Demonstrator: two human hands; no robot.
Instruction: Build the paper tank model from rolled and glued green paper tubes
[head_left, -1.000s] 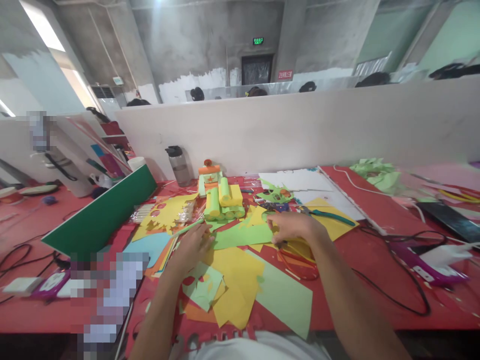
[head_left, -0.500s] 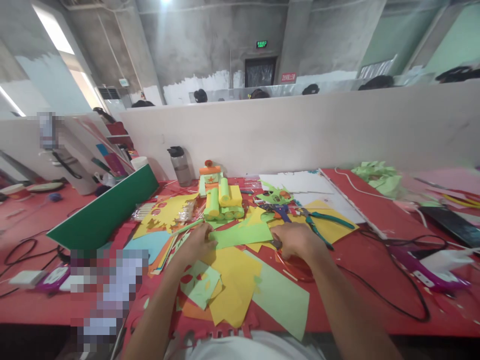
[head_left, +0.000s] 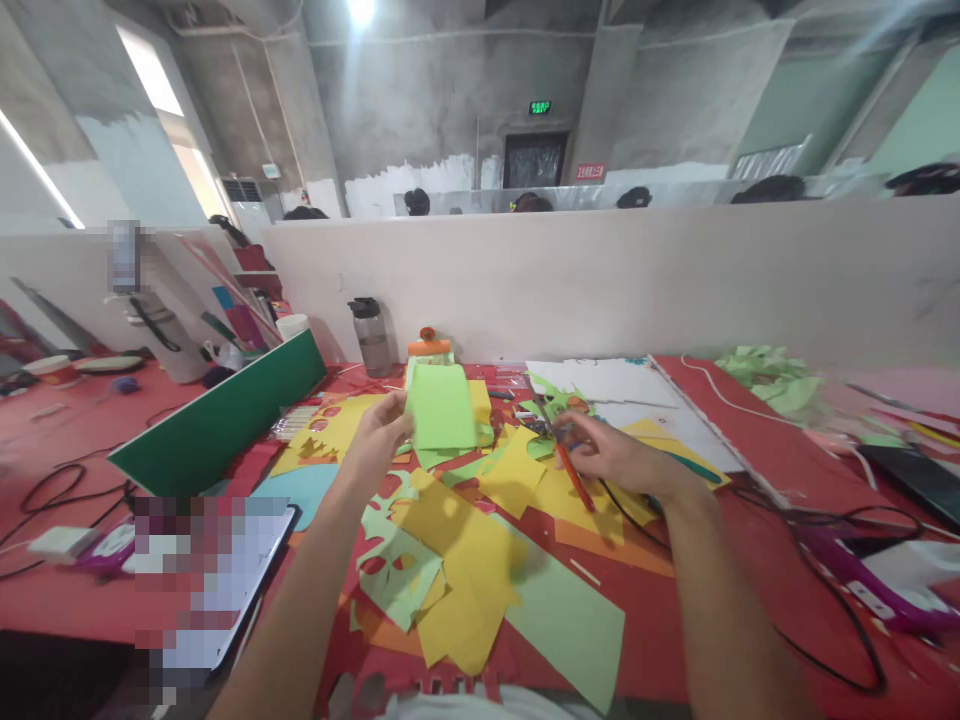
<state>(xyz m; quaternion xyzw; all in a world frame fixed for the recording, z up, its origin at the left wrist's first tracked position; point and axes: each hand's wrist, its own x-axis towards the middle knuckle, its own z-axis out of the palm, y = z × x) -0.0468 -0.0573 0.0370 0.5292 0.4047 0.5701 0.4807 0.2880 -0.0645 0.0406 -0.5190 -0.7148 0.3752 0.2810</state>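
My left hand (head_left: 381, 440) is closed on the left edge of a bright green paper piece (head_left: 444, 408), raised above the table. Behind that piece, a small model of rolled yellow, green and orange paper (head_left: 429, 347) is partly hidden. My right hand (head_left: 604, 455) is wrapped round a pair of scissors (head_left: 576, 480) with orange-red handles, their blades pointing up and away to the left. Beneath both hands lie yellow paper scraps (head_left: 465, 590), a pale green sheet (head_left: 570, 610) and a pale green sheet with cut-out holes (head_left: 401, 565).
A green board (head_left: 225, 420) stands on edge at the left, near a grey water bottle (head_left: 371, 340). Teal-handled pliers (head_left: 694, 467) lie beyond my right wrist. White boards (head_left: 600, 375) and crumpled green paper (head_left: 772, 380) are farther back. A black cable (head_left: 832, 665) curves at the right.
My left hand has lifted the green paper piece and turned it upright. My right hand has picked the scissors up off the table. The view has tilted slightly up.
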